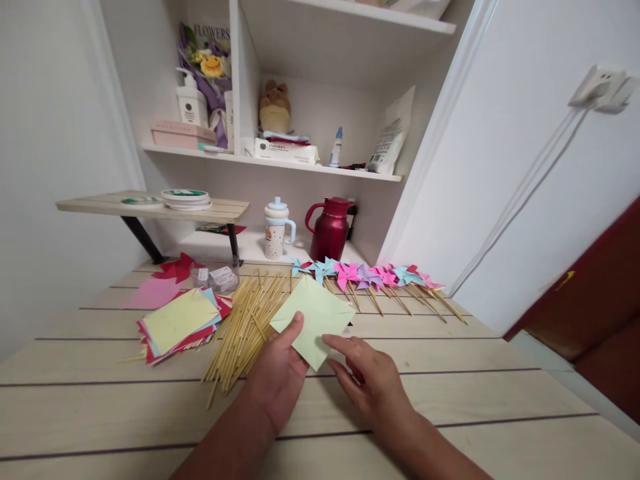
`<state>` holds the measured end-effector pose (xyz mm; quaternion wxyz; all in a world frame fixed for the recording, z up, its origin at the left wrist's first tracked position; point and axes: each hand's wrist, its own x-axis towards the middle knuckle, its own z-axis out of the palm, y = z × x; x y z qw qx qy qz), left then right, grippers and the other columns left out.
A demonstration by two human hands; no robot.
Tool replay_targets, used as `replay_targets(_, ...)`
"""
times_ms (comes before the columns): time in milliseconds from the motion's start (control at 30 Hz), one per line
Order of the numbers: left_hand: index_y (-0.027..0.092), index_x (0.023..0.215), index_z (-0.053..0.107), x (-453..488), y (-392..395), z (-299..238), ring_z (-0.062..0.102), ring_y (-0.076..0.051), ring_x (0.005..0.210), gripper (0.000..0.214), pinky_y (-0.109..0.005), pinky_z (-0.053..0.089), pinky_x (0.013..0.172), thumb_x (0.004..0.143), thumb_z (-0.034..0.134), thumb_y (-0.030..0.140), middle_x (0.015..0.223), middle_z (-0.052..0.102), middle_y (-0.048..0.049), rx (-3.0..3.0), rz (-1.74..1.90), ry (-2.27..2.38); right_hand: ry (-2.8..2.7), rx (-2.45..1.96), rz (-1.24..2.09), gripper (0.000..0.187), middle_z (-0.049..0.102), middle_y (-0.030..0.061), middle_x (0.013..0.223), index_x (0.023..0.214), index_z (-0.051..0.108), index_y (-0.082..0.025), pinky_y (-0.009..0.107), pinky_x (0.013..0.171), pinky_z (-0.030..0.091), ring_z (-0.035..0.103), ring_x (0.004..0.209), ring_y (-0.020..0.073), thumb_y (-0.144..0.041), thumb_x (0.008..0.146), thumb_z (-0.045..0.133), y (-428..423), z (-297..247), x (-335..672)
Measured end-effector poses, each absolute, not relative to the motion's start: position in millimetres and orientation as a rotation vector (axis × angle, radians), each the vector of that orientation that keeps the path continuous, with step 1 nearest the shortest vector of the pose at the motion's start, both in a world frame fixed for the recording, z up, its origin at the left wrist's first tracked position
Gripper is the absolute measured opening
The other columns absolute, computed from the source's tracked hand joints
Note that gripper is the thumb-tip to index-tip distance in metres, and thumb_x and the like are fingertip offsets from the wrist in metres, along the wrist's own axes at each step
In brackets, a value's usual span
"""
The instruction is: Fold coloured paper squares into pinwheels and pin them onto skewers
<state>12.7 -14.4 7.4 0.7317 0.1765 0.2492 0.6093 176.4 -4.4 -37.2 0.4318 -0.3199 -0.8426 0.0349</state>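
Holding: L grip (pixel 283 373) pinching green sheet (pixel 316 310), lower L edge, above tabletop (pixel 480 373).
R grip (pixel 367 373): at sheet's lower R edge; can't tell if closed on it.
Sticks (pixel 243 333): bundle just L of sheet.
Pinwheels (pixel 346 275): row behind, running R.
Paper stack (pixel 181 320): L of sticks.
Room: tabletop extends R of R grip.

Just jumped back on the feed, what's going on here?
The person's left hand holds a light green paper square up above the table, with the right hand at its lower right edge. A pile of thin sticks and a colored paper stack lie to the left; paper pinwheels line the back.
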Motion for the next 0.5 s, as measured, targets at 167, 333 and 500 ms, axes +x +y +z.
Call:
replay_targets(167,0.013,0.122,0.063,16,-18,5,0.063,-0.025,0.116,0.038,-0.035,0.047,0.103,0.088,0.064,0.031,0.123,0.069,-0.0118,0.434,1.3,0.504,-2.004,-0.755,0.046,0.017,0.066,0.0011,0.072,0.1,0.064,-0.023,0.024,0.056,0.044,0.059,0.063,0.0148,-0.012,0.087,0.062,-4,-29,175)
replay_targets(333,0.013,0.121,0.064,18,-20,4,0.064,-0.026,0.113,0.04,-0.038,0.049,0.1,0.086,0.067,0.031,0.121,0.069,-0.0131,0.479,1.29,0.557,-1.866,-0.865,0.13,0.009,0.059,-0.0007,0.062,0.081,0.068,-0.021,0.023,0.049,0.039,0.05,0.052,0.0126,-0.016,0.087,0.064,-2,-22,177)
replay_targets(500,0.018,0.125,0.062,19,-21,3,0.065,-0.025,0.11,0.043,-0.037,0.052,0.095,0.084,0.069,0.029,0.122,0.069,-0.0113,0.529,1.325,0.583,-1.806,-0.912,0.242,0.011,0.062,0.0012,0.065,0.079,0.072,-0.021,0.024,0.052,0.041,0.052,0.055,0.0138,-0.023,0.088,0.065,1,-21,178)
